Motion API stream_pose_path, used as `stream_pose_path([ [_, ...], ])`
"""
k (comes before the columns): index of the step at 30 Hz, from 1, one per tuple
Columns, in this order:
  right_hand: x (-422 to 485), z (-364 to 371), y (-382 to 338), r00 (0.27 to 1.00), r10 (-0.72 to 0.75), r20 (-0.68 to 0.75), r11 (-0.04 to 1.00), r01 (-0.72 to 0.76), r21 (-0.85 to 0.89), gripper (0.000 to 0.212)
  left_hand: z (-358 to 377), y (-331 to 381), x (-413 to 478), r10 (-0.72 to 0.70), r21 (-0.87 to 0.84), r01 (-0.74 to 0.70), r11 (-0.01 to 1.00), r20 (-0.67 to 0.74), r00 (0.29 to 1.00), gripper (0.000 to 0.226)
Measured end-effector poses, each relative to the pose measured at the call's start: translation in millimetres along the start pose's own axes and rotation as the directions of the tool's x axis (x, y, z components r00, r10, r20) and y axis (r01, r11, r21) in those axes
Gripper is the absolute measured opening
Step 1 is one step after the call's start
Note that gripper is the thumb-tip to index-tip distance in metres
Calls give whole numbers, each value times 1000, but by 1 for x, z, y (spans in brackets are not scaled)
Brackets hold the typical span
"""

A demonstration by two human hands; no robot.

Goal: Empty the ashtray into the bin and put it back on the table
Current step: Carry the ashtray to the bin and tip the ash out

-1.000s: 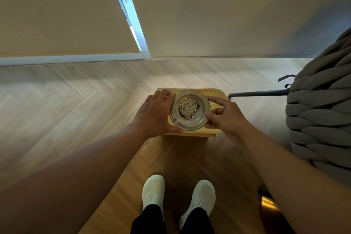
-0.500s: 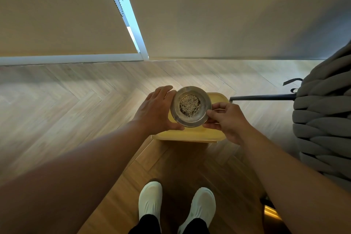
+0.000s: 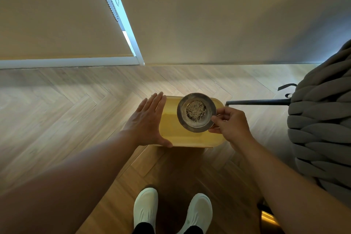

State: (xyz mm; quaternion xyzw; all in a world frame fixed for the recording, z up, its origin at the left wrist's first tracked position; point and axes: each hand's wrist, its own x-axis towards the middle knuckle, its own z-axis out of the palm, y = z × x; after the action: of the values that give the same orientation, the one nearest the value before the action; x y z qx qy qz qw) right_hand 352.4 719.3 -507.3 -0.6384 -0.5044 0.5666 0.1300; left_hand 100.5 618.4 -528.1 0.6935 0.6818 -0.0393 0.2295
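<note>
Ashtray (image 3: pixel 196 112): round, metal, with a heap of grey-brown ash in its well, above the right part of the yellow tabletop (image 3: pixel 176 131); whether lifted clear or just resting, impossible to tell. Pinched at its right rim by the right hand (image 3: pixel 230 126), thumb and fingers closed on the edge. Left hand (image 3: pixel 147 121) flat and spread, fingers apart, holding nothing, lying against the left edge of the tabletop.

Probably the start of the carry toward a bin, none in view. Best kept level, since a one-sided pinch on the rim lets the far side dip and the loose ash slide out. Worth bringing the free hand under the bowl for support. Slow turning, no jerks, tipping only once directly over the bin.

Count: one ashtray, one heap of ash, one small tabletop, two hands, two white shoes (image 3: pixel 145 209) on the wooden floor (image 3: pixel 66 112). To the right, one chunky grey knitted throw (image 3: pixel 321 125) and one dark rod (image 3: pixel 258 102) sticking out from beneath it.
</note>
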Motion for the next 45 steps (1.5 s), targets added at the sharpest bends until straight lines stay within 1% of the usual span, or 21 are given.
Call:
stream_pose_path([
  [7, -7, 2, 7, 993, -94, -68, 996, 94, -3, 26, 0, 1, 0, -1, -2, 1, 1000, 4, 1000, 153],
  [11, -13, 5, 12, 974, -206, -97, 975, 197, -98, 22, -1, 1, 0, -4, 1, 4, 1000, 8, 1000, 153],
  [13, -16, 7, 15, 955, -280, -98, 947, 259, -189, 16, -1, 1, 0, -5, 2, 5, 1000, 12, 1000, 153],
  [15, -20, 9, 17, 911, -404, -82, 879, 361, -311, 9, 0, 1, 1, -7, -3, 7, 1000, 15, 1000, 153],
  [18, -25, 12, 18, 778, -629, -4, 692, 557, -459, 7, 0, 1, 1, -9, -8, 9, 1000, 18, 1000, 152],
  [20, -28, 13, 20, 692, -719, 59, 570, 636, -520, 9, 1, 1, 1, -8, -4, 8, 1000, 17, 1000, 152],
  [23, -29, 16, 24, 620, -774, 130, 454, 686, -569, 11, 1, 1, 1, -6, 0, 6, 1000, 13, 1000, 153],
  [25, -30, 18, 27, 584, -794, 168, 387, 699, -602, 11, 1, 1, 1, -6, 0, 6, 1000, 13, 1000, 153],
  [28, -30, 19, 31, 508, -832, 223, 263, 715, -648, 11, 1, 2, 1, -6, 3, 6, 1000, 12, 1000, 153],
  [34, -28, 17, 38, 336, -874, 352, 30, 758, -651, 14, 2, 2, 1, -11, 7, 11, 1000, 6, 1000, 153],
  [36, -27, 18, 41, 298, -873, 385, -25, 763, -646, 14, 3, 2, 2, -11, 13, 11, 1000, 6, 1000, 153],
  [38, -26, 20, 43, 276, -873, 403, -54, 766, -641, 11, 4, 2, 2, -11, 22, 11, 1000, 7, 1000, 152],
  [41, -24, 22, 46, 246, -879, 408, -73, 776, -626, 6, 5, 2, 2, -16, 23, 16, 1000, 9, 1000, 152],
  [45, -24, 23, 49, 215, -887, 410, -98, 778, -620, 8, 4, 2, 1, -15, 25, 15, 1000, 7, 1000, 152],
])
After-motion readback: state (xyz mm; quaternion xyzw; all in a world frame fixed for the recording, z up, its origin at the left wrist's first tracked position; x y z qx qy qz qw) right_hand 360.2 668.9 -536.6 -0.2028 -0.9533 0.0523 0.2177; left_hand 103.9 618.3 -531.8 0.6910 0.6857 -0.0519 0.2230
